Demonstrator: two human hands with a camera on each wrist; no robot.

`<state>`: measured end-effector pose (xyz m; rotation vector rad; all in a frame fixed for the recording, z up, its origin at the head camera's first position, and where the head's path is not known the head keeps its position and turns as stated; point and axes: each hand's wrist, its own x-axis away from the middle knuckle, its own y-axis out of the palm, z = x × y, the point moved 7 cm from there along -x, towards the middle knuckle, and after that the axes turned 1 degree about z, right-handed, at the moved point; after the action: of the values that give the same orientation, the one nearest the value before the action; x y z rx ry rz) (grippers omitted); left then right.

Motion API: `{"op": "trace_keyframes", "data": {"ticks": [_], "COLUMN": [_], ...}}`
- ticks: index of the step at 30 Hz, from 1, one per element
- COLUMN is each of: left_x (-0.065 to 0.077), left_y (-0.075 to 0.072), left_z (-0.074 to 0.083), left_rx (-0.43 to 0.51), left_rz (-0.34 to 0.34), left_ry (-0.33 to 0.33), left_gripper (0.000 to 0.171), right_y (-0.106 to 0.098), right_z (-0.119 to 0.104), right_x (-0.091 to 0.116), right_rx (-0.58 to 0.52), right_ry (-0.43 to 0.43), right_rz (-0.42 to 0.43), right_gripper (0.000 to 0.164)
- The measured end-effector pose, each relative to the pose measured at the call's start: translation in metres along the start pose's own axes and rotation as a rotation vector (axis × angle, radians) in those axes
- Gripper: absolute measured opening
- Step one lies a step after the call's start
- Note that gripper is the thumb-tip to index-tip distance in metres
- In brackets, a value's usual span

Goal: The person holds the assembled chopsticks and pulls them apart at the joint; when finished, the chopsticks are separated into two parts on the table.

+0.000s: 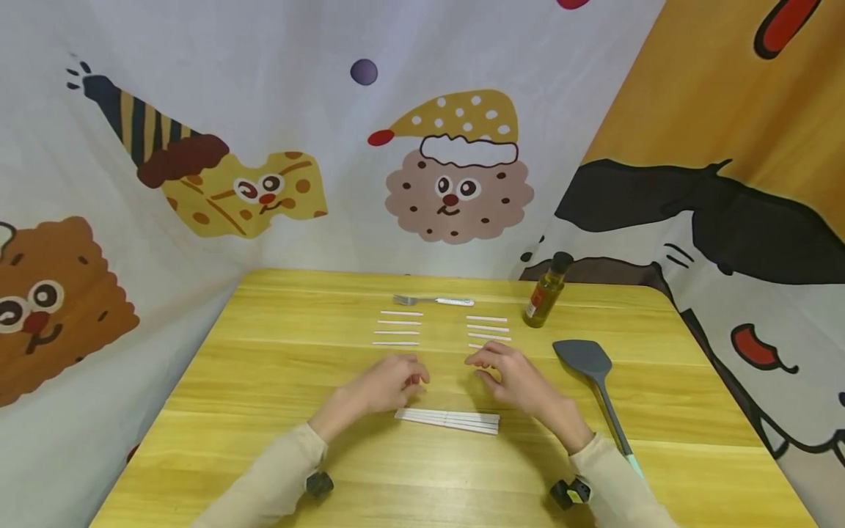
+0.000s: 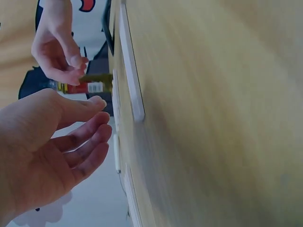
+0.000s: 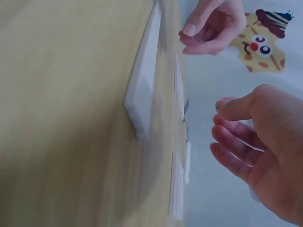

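A bundle of several long white sticks lies side by side on the table, just in front of my wrists. My left hand hovers behind its left end, fingers loosely bent, holding nothing. Over on the other side, my right hand is raised with relaxed fingers and a gap between thumb and forefinger. Beyond the hands lie two columns of short white sticks, the left column and the right column. My right fingertips overlap the nearest stick of the right column in the head view. In the right wrist view the bundle lies below the hand.
A fork with a white patterned handle lies behind the columns. At the back right stands a bottle of yellowish liquid with a dark cap. A grey spatula lies right of my right hand. Cartoon-printed cloth hangs behind the table.
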<state>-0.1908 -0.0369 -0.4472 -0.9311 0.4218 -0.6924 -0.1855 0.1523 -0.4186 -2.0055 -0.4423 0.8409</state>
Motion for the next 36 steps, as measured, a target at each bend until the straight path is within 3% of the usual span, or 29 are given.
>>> {"op": "trace_keyframes", "data": {"ticks": [10,18,28,36], "left_x": [0.006,0.002,-0.005,-0.008], "left_y": [0.014,0.031,0.033,0.033], "left_z": [0.019,0.020,0.020,0.018], "left_rx": [-0.001,-0.081,-0.060,-0.108], "left_rz": [-0.018,-0.064,-0.047,-0.028], "left_ry": [0.030,0.045,0.046,0.029], "left_gripper": [0.014,0.010,0.007,0.006], "right_y": [0.021,0.044,0.049,0.050], "right_z": [-0.028,-0.026,-0.021,-0.021], "right_x": [0.014,0.025,0.027,0.027], "right_rx": [-0.086,-0.164,-0.146,-0.104], "right_ry": [-0.008,0.075,0.085,0.048], "right_rz": [-0.071,-0.172,-0.170,-0.100], "right_gripper": [0.021,0.018,0.014,0.018]}}
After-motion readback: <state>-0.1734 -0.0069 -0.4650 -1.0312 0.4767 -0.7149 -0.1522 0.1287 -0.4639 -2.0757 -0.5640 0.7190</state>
